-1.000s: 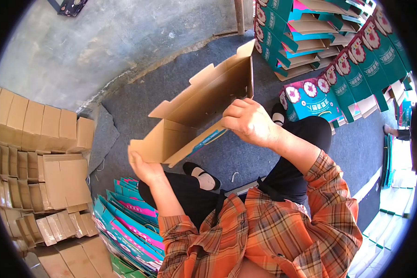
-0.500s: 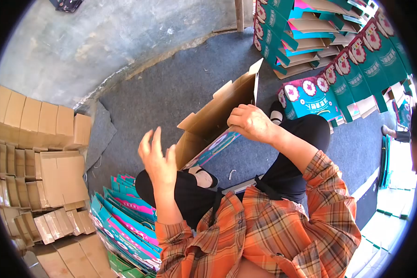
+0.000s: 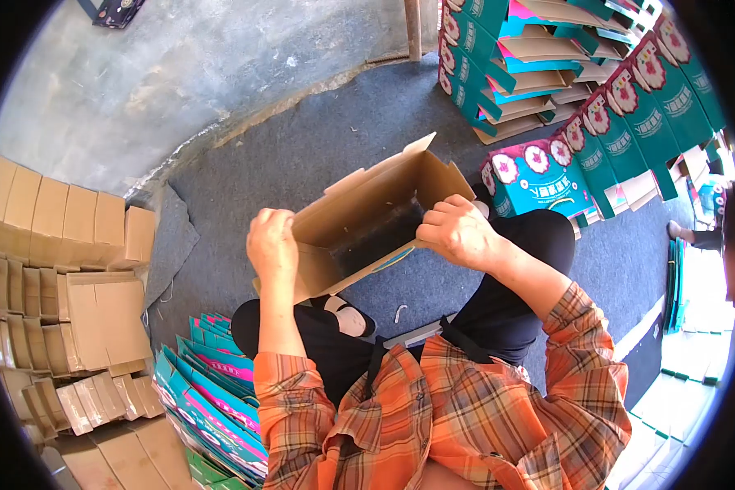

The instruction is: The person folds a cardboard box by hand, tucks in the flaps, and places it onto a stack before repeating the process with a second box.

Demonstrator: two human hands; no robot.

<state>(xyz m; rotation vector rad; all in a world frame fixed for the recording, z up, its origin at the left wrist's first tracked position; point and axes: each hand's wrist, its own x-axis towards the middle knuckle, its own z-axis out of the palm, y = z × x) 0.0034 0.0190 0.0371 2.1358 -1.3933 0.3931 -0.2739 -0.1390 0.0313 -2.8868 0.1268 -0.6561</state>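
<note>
A cardboard box (image 3: 322, 214) with brown inner walls is held in front of my knees, its top open and its flaps raised. My left hand (image 3: 272, 247) grips its left end, fingers curled over the edge. At the right near corner, my right hand (image 3: 459, 233) has its fingers closed on the rim. Part of a teal handle print shows on the near outer side. The box's underside is hidden.
Folded teal and pink cartons (image 3: 212, 392) lie by my left knee. Brown boxes (image 3: 106, 318) are stacked at the far left. Printed teal boxes (image 3: 547, 175) stand in a row at the right, with more stacked behind (image 3: 539, 69). A concrete wall (image 3: 245, 57) runs along the back.
The box has spread from a narrow shape into a wider one and turned. My left hand, apart from it before with fingers spread, now grips its left end. My right hand stays on the rim.
</note>
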